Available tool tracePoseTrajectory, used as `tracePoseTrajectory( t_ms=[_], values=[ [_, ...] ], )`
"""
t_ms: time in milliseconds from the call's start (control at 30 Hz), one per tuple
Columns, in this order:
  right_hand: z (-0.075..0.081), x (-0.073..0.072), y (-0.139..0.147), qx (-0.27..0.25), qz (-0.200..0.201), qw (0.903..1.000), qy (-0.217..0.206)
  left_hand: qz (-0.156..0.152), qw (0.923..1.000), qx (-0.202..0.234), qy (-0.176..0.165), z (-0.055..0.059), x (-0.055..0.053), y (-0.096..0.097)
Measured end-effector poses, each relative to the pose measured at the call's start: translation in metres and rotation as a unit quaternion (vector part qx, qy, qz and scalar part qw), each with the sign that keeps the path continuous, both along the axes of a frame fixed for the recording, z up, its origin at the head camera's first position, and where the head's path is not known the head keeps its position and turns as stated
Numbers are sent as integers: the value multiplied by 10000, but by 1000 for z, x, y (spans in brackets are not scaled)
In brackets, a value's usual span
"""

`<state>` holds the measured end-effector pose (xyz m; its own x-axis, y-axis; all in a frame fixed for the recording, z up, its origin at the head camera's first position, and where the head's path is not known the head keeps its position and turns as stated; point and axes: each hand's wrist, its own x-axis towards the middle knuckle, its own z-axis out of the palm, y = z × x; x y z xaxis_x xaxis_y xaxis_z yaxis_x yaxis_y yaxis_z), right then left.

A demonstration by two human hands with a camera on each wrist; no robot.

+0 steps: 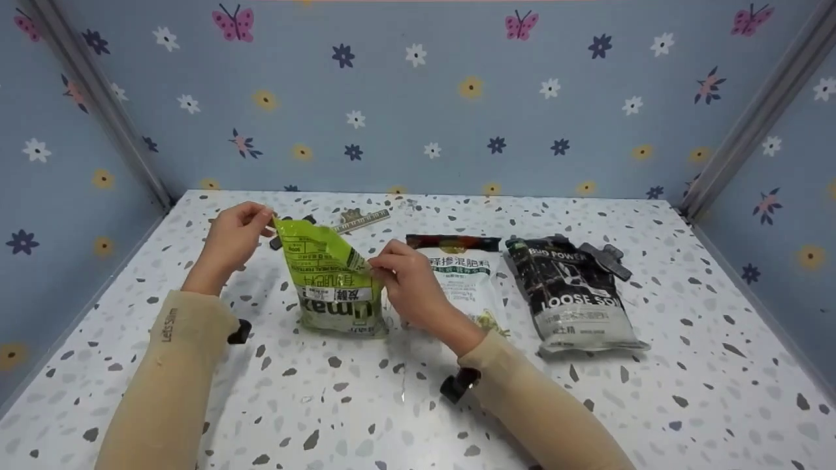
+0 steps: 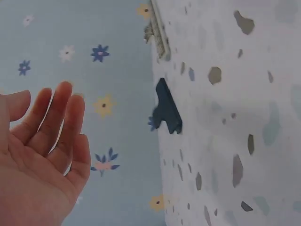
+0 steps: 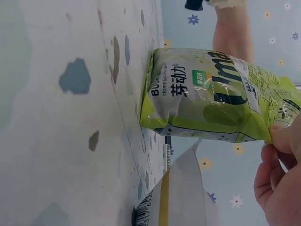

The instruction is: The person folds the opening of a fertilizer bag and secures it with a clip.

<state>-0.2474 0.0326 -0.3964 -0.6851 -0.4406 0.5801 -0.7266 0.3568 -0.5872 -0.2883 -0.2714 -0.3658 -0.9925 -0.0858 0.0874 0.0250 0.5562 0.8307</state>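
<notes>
1. Standing on the table (image 1: 313, 398), the bright green-and-white printed plastic pouch (image 1: 320, 277) is between the hands, long axis roughly upright, top leaning left.
2. Right hand (image 1: 413, 285) pinches the pouch's upper right edge.
3. Left hand (image 1: 232, 243) meets the upper left corner; whether it grips cannot be told.
4. Neither hand is clearly nearer; both reach the top.

On the terrazzo-patterned tabletop (image 1: 353, 411): standing, a green organic-fertilizer bag (image 1: 339, 294); lying flat, a white blended-fertilizer bag (image 1: 467, 281) and black-and-grey Loose Soil bag (image 1: 578, 300); farther back, a beige clip (image 1: 362, 222) and dark clip (image 2: 168, 108).
</notes>
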Motion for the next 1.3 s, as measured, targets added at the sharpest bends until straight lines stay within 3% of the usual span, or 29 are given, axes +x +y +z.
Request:
tracePoseTrajectory(
  t_ms=[133, 267, 400, 533, 700, 800, 867, 1000, 1167, 1300],
  values=[
    [-2, 0, 0, 7, 12, 10000, 95, 94, 9966, -699, -429, -9, -18, -4],
    [-1, -1, 0, -28, 5, 9997, 251, -117, 9889, -1357, -595, -17, -33, -8],
    [1, -1, 2, -22, 42, 9996, 272, -297, 9808, -1751, -805, -25, -44, -10],
    [2, -1, 3, 15, 109, 9997, 217, -532, 9729, -2060, -901, -33, -51, -10],
    [1, -2, 1, 13, 152, 9997, 208, -990, 9593, -2466, -953, -36, -52, -7],
    [1, -2, 2, -15, 157, 9997, 193, -1070, 9599, -2387, -1010, -35, -50, -2],
    [2, -2, 2, -17, 152, 9997, 177, -1017, 9647, -2235, -950, -34, -49, 2],
    [3, -2, 4, -9, 129, 9998, 119, -632, 9717, -2206, -566, -34, -48, 8],
    [4, -1, 5, 40, 100, 9999, 34, -65, 9698, -2436, -128, -44, -56, 9],
    [3, -2, 5, 83, 92, 9999, 58, 217, 9636, -2641, -346, -50, -62, 9]
  ],
)
